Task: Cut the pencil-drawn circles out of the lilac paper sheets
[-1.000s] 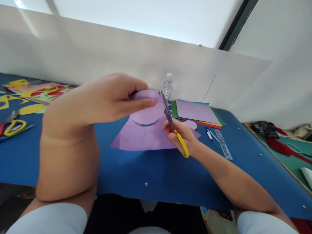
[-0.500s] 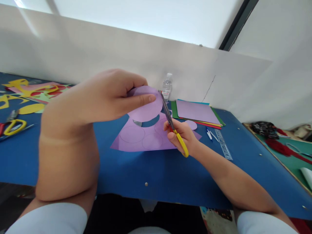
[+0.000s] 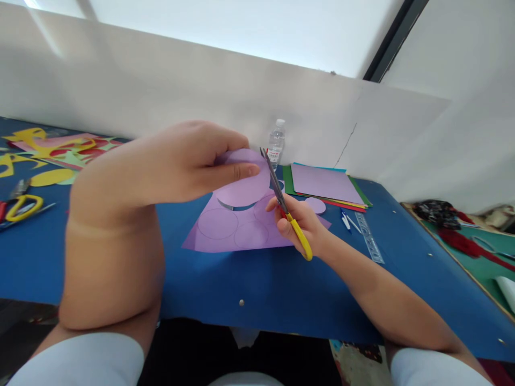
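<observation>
Between thumb and fingers, my left hand (image 3: 205,161) pinches a round purple paper disc (image 3: 243,185) held above the table. My right hand (image 3: 300,220) grips yellow-handled scissors (image 3: 278,187), their blades pointing up along the disc's right edge and the tips slightly apart. Below lies a purple paper sheet (image 3: 225,241) with pencilled circles and a cut-out opening at its far side. A smaller purple paper circle (image 3: 315,205) rests behind my right hand.
A stack of coloured paper (image 3: 322,182) lies at the back, near a water bottle (image 3: 276,142). Pens (image 3: 348,221) and a clear ruler (image 3: 369,238) are to the right. On the left are yellow paper scraps (image 3: 30,139) and other scissors (image 3: 24,208).
My left hand and the paper disc have moved slightly down and to the right. The scissors, still in my right hand, have barely shifted.
</observation>
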A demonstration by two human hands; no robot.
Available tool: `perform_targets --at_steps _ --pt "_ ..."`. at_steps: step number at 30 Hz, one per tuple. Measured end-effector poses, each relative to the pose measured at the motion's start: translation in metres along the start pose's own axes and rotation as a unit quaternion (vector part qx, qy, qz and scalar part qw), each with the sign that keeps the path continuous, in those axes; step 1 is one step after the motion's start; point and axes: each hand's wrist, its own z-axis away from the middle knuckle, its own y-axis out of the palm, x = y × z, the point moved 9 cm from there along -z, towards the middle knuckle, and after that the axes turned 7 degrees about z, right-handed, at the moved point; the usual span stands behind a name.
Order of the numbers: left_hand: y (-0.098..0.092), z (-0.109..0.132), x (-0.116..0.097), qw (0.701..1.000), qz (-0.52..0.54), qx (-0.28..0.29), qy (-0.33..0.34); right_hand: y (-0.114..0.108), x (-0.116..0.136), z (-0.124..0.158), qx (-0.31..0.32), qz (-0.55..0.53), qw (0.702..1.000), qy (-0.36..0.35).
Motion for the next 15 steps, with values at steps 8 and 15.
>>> perform_targets --at_steps 8,15 --pt "0.001 -0.001 0.003 1.0 0.003 0.004 -0.006 -0.002 -0.002 -0.002 -0.02 0.033 0.999 0.0" --pt "0.002 -0.001 0.012 0.999 -0.013 0.0 -0.045 -0.001 -0.003 -0.002 -0.018 0.035 0.999 0.007"
